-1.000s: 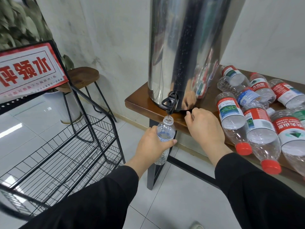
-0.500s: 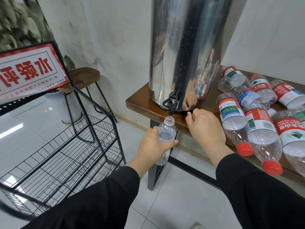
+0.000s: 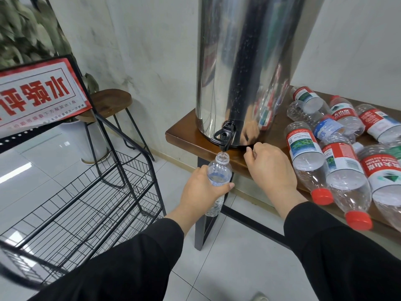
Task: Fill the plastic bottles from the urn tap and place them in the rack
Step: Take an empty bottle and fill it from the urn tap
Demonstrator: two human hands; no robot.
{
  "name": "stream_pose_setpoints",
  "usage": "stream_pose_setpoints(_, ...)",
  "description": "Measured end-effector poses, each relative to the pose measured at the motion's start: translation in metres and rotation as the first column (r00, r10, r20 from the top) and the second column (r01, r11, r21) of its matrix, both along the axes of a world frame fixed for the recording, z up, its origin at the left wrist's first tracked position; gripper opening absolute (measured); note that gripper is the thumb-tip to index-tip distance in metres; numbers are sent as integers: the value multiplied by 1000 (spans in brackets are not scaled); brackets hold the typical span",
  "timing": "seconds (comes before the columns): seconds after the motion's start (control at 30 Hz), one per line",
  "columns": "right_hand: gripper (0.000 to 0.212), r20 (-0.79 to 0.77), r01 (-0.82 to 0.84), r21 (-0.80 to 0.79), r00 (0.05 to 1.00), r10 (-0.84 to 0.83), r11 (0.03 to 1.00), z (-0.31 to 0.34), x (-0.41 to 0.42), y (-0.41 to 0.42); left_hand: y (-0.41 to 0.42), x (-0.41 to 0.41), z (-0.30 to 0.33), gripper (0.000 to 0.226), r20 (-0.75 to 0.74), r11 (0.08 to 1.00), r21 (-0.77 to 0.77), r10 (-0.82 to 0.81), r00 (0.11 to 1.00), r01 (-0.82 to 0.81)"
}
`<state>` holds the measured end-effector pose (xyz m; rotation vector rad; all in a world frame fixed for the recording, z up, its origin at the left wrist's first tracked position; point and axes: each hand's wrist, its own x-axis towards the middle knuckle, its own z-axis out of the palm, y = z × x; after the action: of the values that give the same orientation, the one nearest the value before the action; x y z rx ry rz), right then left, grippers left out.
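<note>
Bottle [image 3: 218, 174] under tap [image 3: 224, 137], gripped by L hand [image 3: 201, 190]; R hand [image 3: 271, 168] curled, empty. Rack [image 3: 86, 203] at 9 o'clock w/ no bottles; capped ones [image 3: 338, 153] at 3 wait.

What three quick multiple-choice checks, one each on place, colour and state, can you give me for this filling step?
1. Where is the open bottle?
A. lying in the rack
B. upright under the tap
C. on the stool

2. What colour are the caps on the nearest lying bottles?
A. red
B. blue
C. green

3. What is the left hand doing?
A. hanging empty
B. pressing the urn
C. gripping the bottle

Key: 1 B, its mouth sits just below the black tap of the urn. 2 A, a red cap closes the bottle at the table edge. 3 C, the left hand wraps the bottle while the right hand rests curled at the table edge; the rack holds no bottles.
</note>
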<state>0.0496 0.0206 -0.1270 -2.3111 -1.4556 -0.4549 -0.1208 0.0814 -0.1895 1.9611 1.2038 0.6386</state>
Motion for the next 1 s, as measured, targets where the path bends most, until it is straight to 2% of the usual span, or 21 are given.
stream_pose_setpoints(0.3, 31, 0, -17, 13, 1000, 17, 1000, -2, 1, 1, -1, 0, -1, 59, 35, 1000, 7, 6, 999, -6)
stream_pose_setpoints(1.0, 30, -6, -2, 1, 1000, 2, 1000, 0, 0, -1, 2, 1, -3, 65, 3, 1000, 3, 11, 1000, -11)
